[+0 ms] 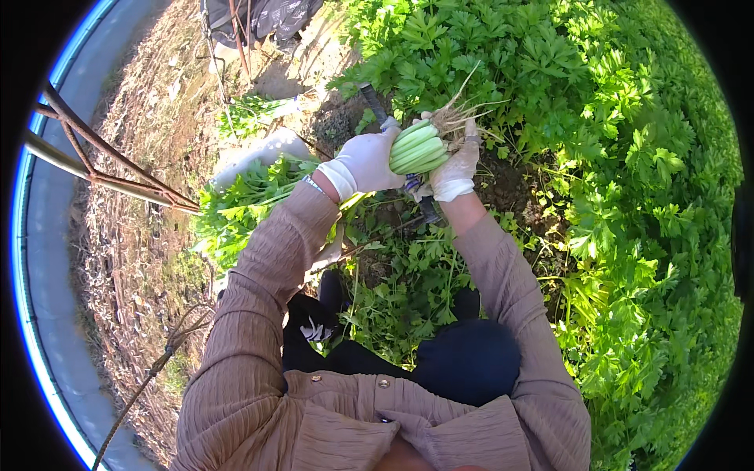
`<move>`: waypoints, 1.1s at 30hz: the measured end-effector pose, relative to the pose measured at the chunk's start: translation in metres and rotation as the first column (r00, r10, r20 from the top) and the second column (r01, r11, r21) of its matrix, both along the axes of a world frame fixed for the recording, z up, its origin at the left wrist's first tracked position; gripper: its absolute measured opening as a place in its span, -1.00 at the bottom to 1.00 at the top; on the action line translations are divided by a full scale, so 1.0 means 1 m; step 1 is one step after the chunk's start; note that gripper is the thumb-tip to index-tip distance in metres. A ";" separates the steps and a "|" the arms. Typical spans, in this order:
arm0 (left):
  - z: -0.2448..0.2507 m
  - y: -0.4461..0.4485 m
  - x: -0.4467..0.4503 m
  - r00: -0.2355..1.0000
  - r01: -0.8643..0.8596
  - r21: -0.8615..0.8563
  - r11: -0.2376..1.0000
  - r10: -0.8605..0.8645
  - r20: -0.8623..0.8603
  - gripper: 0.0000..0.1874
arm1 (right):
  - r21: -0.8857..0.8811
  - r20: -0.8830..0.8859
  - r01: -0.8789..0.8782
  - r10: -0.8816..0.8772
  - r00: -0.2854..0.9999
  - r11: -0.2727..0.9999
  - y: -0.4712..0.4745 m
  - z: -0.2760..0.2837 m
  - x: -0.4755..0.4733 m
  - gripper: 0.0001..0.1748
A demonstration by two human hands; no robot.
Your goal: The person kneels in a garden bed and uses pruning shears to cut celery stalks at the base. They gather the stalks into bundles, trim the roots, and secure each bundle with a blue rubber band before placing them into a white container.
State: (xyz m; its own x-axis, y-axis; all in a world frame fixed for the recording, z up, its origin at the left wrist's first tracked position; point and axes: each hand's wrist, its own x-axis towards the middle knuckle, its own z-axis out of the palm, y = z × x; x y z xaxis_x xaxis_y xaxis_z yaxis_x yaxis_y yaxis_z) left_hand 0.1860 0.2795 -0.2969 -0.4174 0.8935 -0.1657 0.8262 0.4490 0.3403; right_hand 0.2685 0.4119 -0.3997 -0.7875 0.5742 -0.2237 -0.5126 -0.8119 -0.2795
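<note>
Both of my hands wear pale gloves and hold one bunch of celery stalks (418, 147) with thin, soil-coloured roots (456, 120) at its upper right end. My left hand (370, 158) is closed around the stalks, whose leafy part extends to the lower left behind my wrist. My right hand (458, 162) grips the bunch near the root end, with fingers partly hidden behind it. Beneath the hands lies a dark, strip-like object (373, 103), largely covered by them; what it is I cannot tell. Purple-blue ties or bands show beside the stalks.
Dense leafy celery plants (636, 176) grow along the right and top. Cut celery bunches (253, 115) lie at upper left, near a whitish object (265, 154). Rusty metal rods (123, 153) and a twisted wire or rope (141, 388) cross the left side. Dark fabric (265, 20) shows at the top.
</note>
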 end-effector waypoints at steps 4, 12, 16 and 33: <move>-0.012 0.012 0.007 0.999 -0.018 -0.111 0.994 0.021 0.025 -0.15 | -0.024 0.083 -0.032 0.033 0.996 0.999 0.011 -0.018 0.005 -0.32; -0.018 0.021 0.003 0.998 0.033 -0.134 0.990 -0.026 0.050 -0.02 | 0.626 0.139 -0.478 -0.515 0.846 -0.616 0.051 0.058 0.076 0.06; -0.016 0.022 0.003 0.997 0.015 -0.202 0.979 0.002 0.081 0.00 | 0.322 0.189 -0.472 -0.433 0.881 -0.820 0.046 0.061 0.037 0.00; -0.025 0.082 0.013 0.998 0.025 -0.340 0.940 -0.002 0.069 0.05 | 0.719 0.356 -0.618 -0.595 0.721 -0.318 0.063 -0.002 0.069 0.26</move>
